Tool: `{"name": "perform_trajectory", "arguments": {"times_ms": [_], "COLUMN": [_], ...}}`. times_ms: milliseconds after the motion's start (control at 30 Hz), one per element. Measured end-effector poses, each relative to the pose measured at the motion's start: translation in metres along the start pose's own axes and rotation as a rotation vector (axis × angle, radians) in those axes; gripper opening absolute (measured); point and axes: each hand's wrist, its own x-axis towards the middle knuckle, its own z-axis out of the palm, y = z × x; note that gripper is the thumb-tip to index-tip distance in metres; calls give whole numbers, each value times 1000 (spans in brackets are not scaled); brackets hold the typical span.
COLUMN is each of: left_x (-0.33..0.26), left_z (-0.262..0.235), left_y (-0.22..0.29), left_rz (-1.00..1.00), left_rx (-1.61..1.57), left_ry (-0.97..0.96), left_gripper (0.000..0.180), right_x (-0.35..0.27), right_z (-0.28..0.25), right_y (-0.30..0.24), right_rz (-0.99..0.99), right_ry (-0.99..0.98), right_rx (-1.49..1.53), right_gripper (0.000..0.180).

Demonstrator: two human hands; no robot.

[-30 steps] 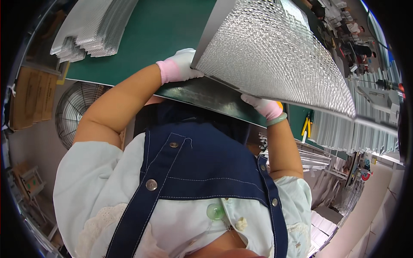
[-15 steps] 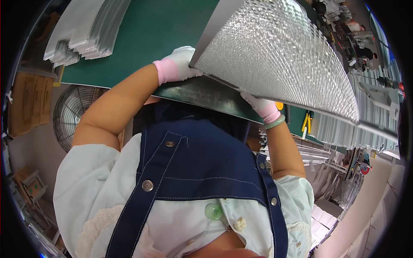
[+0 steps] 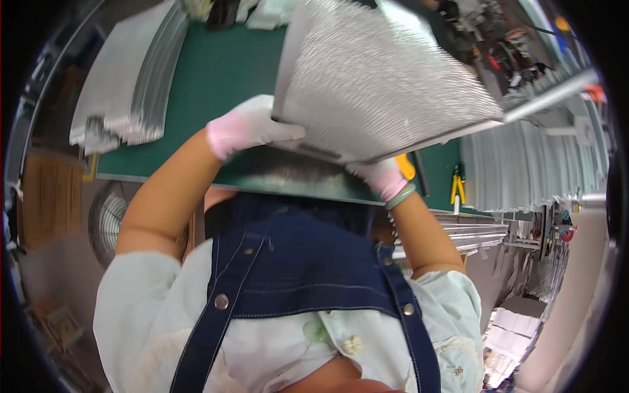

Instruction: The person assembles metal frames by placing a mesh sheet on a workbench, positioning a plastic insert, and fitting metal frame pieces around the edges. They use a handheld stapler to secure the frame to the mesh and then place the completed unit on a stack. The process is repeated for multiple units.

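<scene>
Two hands are on one thing, and I go from left to right. At the far left of the green surface lies a fanned stack of flat silver foil sheets, with its edges spread like pages. Below this surface, on the floor side, I see a round wire-guard fan. My left hand, in a white and pink glove, is closed on the left near corner of a large silver bubble-foil panel, thumb on top and fingers under it. This panel is lifted and tilted above the surface, not lying on it; its shadow falls on the green mat near me. My right hand, also gloved and with a pale green bangle at the wrist, grips the near right edge of the same panel from below. Just right of this hand I see a yellow-handled tool, and a little further small yellow-handled pliers. At the far right hang many more silver sheets in a row. As I judge it, the panel is picked up and carried in both hands, but it is not set down on any pile yet; the placing is what remains.
</scene>
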Motion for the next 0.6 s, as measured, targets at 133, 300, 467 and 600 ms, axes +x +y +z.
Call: {"name": "perform_trajectory", "arguments": {"times_ms": [133,300,467,600], "left_x": [30,53,45,50], "left_z": [-21,-22,-7,-3], "left_y": [123,119,123,122], "left_rz": [268,285,238,287], "left_rx": [-462,-169,-304,-302], "left_ry": [146,406,444,414], "left_gripper": [29,23,24,24], "right_x": [6,13,24,33], "right_z": [-33,-110,-173,-164], "right_y": [-23,-74,-124,-109], "right_rz": [428,148,-168,-297], "right_ry": [-196,56,510,603], "right_rx": [324,787,987,1102], "right_gripper": [64,60,31,20]}}
